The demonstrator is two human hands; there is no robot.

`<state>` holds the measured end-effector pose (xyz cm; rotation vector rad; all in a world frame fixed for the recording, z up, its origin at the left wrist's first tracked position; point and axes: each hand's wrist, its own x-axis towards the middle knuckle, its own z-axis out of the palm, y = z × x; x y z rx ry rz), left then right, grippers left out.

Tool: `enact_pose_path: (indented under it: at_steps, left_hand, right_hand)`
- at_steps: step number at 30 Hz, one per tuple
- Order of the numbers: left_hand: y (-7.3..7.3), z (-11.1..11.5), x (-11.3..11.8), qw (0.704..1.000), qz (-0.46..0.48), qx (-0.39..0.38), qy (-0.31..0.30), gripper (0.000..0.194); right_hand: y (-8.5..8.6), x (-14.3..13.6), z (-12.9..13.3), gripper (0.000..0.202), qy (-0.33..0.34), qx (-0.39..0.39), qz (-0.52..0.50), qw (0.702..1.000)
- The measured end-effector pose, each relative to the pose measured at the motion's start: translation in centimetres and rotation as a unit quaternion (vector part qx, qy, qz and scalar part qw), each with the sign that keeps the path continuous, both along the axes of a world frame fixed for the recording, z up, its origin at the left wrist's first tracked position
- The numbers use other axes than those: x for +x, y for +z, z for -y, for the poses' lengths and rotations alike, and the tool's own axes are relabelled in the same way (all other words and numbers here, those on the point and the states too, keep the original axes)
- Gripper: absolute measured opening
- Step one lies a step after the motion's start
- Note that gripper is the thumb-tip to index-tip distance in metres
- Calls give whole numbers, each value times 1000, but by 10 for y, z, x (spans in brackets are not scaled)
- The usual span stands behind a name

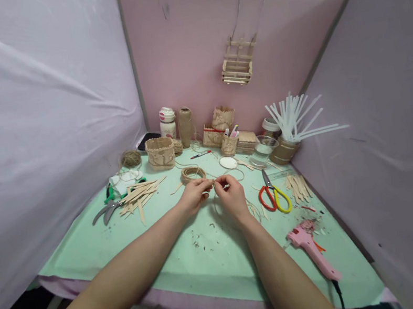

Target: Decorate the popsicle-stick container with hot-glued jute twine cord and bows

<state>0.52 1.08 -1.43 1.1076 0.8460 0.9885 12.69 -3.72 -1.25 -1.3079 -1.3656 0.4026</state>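
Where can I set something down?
Bare green cloth: between grey-bladed shears and left forearm; between both forearms, except dark crumbs. Crowded: back row, brown twine ball to white sticks; right, red-and-yellow scissors to pink glue gun.

Pale mint green spreads over the tabletop [187,270]; dusty pink colours the back wall [187,46] at twelve o'clock, and greyish lilac the left sheet [48,140] at nine and the right sheet [391,90] at three. The coil of twine [186,176], toward eight, is tan; the wooden strips [139,195], farther that way, pale cream. At four, the scissors [272,197] pair a red handle with a yellow one; past them, the glue gun [314,252] is candy pink, its cord [338,293] black
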Motion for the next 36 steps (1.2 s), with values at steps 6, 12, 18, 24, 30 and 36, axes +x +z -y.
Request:
enact_pose_path:
  at_steps: [6, 12, 18, 24, 30, 36]
  left_hand:
    - [-3, -2, -2, 975, -107, 188, 50, 26]
    - [-8, -5, -1, 961, -157, 227, 30, 19]
    - [-7, -4, -2, 945, -211, 250, 13, 18]
    - [-6, 0, 1, 943, -227, 242, -4, 13]
    - [-7, 0, 1, 957, -198, 205, -44, 14]
    - [-7, 0, 1, 962, -179, 205, -34, 18]
  right_hand:
    - [2, 4, -3, 19, 22, -52, -72, 996]
    - [-1, 7, -6, 19, 13, -63, -67, 996]
    - [-6, 6, -6, 15, 1, -59, -52, 997]
    - [-14, 6, -12, 12, -52, -40, -36, 997]
    - [-19, 7, -15, 13, -73, -37, -41, 996]
    - [-13, 9, -13, 14, -67, -46, -70, 994]
